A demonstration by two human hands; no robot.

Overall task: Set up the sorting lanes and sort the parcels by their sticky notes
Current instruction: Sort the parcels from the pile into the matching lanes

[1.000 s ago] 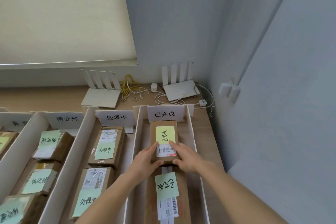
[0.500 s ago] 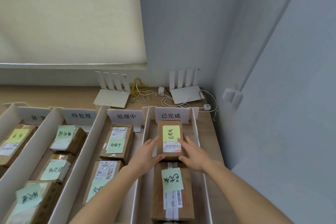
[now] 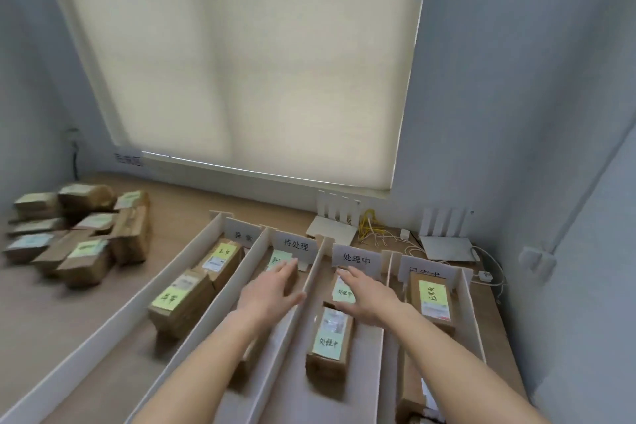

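Cardboard parcels (image 3: 74, 234) still to be sorted are seen piled on the tabletop (image 3: 89, 317), well to the left of both hands. The left hand (image 3: 272, 289) and right hand (image 3: 370, 298) are held flat with fingers extended and nothing grasped, above the two middle lanes (image 3: 311, 289). A thin divider could be knocked askew by a low leftward sweep, and the blurred sticky notes (image 3: 87, 248) could be misread.
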